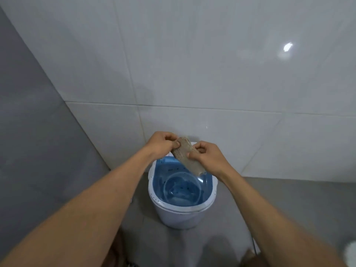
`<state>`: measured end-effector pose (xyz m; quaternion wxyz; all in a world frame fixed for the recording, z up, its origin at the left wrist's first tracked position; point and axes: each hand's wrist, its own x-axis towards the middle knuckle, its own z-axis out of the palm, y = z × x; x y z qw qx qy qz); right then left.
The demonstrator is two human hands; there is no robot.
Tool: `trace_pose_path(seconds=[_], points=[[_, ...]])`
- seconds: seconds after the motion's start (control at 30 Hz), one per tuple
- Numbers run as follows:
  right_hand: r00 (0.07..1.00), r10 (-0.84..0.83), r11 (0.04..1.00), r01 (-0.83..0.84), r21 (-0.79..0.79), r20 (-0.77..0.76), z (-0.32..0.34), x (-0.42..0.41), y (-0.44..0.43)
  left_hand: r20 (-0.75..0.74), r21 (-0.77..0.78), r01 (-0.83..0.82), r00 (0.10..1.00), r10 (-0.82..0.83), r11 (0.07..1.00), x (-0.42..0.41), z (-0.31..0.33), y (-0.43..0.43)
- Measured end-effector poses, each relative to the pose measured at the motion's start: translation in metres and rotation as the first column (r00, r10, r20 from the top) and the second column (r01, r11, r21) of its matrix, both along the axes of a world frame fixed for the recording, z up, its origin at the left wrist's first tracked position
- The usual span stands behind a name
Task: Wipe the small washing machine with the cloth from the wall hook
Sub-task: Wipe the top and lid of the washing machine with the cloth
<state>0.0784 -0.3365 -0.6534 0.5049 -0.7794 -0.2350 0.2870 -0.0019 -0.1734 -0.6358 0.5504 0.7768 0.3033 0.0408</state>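
Note:
A small white washing machine point(179, 216) with a blue see-through lid point(181, 182) stands on the floor against the tiled wall. Above its back edge I hold a beige folded cloth point(185, 153) with both hands. My left hand point(160, 144) pinches the cloth's upper end. My right hand point(209, 158) grips its lower right side. The cloth hangs slanted, its lower tip just over the lid. No wall hook is in view.
White glossy wall tiles point(212, 74) fill the background, with a grey wall point(28, 132) at the left meeting them in a corner. Grey floor point(279, 199) surrounds the machine. A blurred white object point(349, 253) sits at the bottom right corner.

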Motion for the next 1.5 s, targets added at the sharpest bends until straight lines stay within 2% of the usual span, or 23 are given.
trace_pose_path(seconds=[0.2,0.3,0.37,0.43,0.5,0.63,0.77,0.87,0.93,1.07,1.2,1.37,1.5], points=[[0.996,-0.066,0.992,0.071,-0.107,0.052,-0.049,0.016,0.012,-0.018,-0.018,-0.036,0.999,0.036,0.999,0.019,-0.064,0.006],[0.993,-0.080,0.983,0.093,-0.156,0.088,-0.066,0.018,0.015,-0.063,0.076,-0.038,0.997,0.043,0.996,0.020,-0.085,0.009],[0.984,-0.119,0.975,0.140,-0.172,0.130,-0.076,0.017,0.016,-0.123,0.194,-0.025,0.991,0.050,0.981,0.015,-0.100,0.013],[0.970,-0.151,0.962,0.189,-0.197,0.192,-0.083,0.016,0.016,-0.196,0.347,0.056,0.980,0.014,0.936,0.006,-0.115,0.017],[0.951,-0.149,0.946,0.216,-0.241,0.270,-0.088,0.015,0.016,-0.253,0.492,0.169,0.966,-0.045,0.854,-0.005,-0.129,0.021],[0.866,-0.062,0.903,0.261,-0.341,0.496,-0.111,0.011,0.016,-0.398,0.606,0.335,0.913,-0.090,0.722,-0.018,-0.147,0.021],[0.807,0.096,0.889,0.193,-0.414,0.583,-0.126,-0.002,0.020,-0.463,0.641,0.409,0.881,-0.097,0.649,-0.027,-0.161,0.018],[0.710,0.120,0.918,0.186,-0.349,0.694,-0.132,-0.007,0.021,-0.461,0.645,0.413,0.881,-0.104,0.643,-0.032,-0.169,0.016],[0.649,0.182,0.937,0.113,-0.330,0.739,-0.140,-0.006,0.022,-0.448,0.654,0.420,0.885,-0.125,0.629,-0.034,-0.174,0.016],[0.601,0.496,0.835,-0.132,-0.534,0.627,-0.166,-0.003,0.018,-0.428,0.657,0.416,0.892,-0.144,0.629,-0.038,-0.182,0.020],[0.568,0.533,0.806,-0.117,-0.580,0.627,-0.177,-0.009,0.019,-0.433,0.644,0.441,0.884,-0.177,0.625,-0.041,-0.184,0.022],[0.447,0.619,0.775,-0.217,-0.593,0.646,-0.174,-0.003,0.040,-0.372,0.675,0.389,0.913,-0.166,0.626,-0.043,-0.186,0.023],[0.404,0.640,0.766,-0.279,-0.579,0.653,-0.164,0.007,0.062,-0.334,0.700,0.357,0.929,-0.157,0.619,-0.045,-0.188,0.023]])
